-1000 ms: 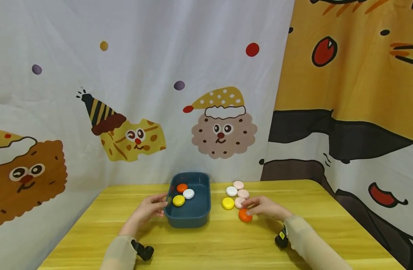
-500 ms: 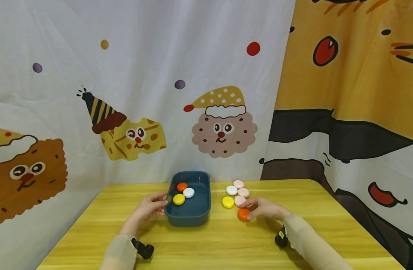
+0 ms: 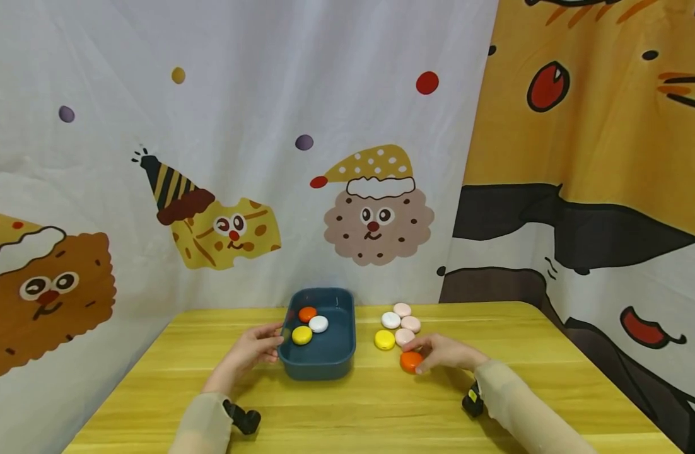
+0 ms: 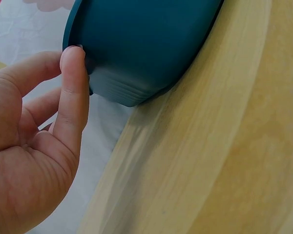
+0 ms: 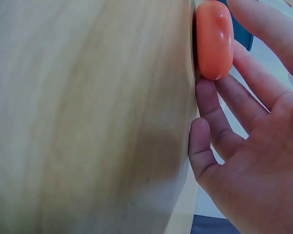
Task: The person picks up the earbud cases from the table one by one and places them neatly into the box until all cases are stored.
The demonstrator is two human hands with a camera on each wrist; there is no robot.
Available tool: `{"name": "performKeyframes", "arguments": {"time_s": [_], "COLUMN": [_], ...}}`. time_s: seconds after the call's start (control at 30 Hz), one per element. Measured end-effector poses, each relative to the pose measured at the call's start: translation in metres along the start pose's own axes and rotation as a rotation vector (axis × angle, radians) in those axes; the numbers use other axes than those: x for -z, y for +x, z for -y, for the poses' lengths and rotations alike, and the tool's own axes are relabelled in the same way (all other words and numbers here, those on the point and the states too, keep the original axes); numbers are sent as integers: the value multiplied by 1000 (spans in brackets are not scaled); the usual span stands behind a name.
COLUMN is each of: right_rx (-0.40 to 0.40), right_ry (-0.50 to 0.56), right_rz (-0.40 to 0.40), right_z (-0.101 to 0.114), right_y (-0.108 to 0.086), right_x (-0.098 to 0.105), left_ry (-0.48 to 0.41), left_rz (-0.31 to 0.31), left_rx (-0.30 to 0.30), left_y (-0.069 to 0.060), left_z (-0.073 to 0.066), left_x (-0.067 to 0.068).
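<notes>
On the table, the blue-grey box [image 3: 319, 372] holds an orange disc [image 3: 308, 314], a white disc [image 3: 318, 324] and a yellow disc [image 3: 302, 335]. My left hand [image 3: 248, 350] touches the box's left wall with thumb and fingers extended; in the left wrist view, the left hand [image 4: 44, 126] has its thumb tip against the wall [image 4: 132, 44] near the rim. Right of the box, my right hand [image 3: 446, 352] holds another orange disc [image 3: 410, 362] between thumb and fingers at table level. The right wrist view has this orange disc [image 5: 215, 41] on edge beside the right hand [image 5: 259, 117].
Just behind the held disc lie a yellow disc [image 3: 384, 340], a white disc [image 3: 390, 320] and several pale pink discs [image 3: 410, 324]. A printed cloth [image 3: 239, 113] hangs behind the wooden table [image 3: 347, 416].
Compared with a second ago, the orange disc at my right hand sits very slightly further left, and the right hand has shifted with it. The left hand keeps its place at the box.
</notes>
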State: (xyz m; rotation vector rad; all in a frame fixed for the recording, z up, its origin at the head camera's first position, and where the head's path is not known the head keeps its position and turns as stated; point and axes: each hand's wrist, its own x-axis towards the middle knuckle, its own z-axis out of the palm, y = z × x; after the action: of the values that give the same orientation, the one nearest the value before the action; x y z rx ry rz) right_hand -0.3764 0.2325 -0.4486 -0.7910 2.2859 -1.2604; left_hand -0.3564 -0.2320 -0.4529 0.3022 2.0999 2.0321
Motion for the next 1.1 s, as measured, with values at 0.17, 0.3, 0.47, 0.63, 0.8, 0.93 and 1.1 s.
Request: {"name": "performKeyframes", "arguments": {"time_s": [0.17, 0.3, 0.47, 0.63, 0.8, 0.93, 1.1], "right_rx": [8, 13, 10, -6, -24, 2, 25], "right_ry": [-18, -65, -110, -122, -118, -132, -122], "right_rz": [1, -28, -54, -70, -74, -77, -87], "right_z": [-2, -2, -2, -1, 2, 6, 14], "right_y": [2, 4, 5, 5, 6, 6, 6], "right_x": [0, 1, 2, 1, 3, 8, 14], "left_ry": [1, 1, -4, -4, -10, -8, -8], "left_rz": [8, 6, -1, 0, 4, -3, -23], "left_rx": [-7, -8, -5, -3, 2, 12, 12], "left_y": [0, 0, -1, -1, 0, -1, -2], "left_z": [1, 1, 0, 0, 0, 0, -3], "left_x": [1, 0, -2, -2, -2, -1, -2]}}
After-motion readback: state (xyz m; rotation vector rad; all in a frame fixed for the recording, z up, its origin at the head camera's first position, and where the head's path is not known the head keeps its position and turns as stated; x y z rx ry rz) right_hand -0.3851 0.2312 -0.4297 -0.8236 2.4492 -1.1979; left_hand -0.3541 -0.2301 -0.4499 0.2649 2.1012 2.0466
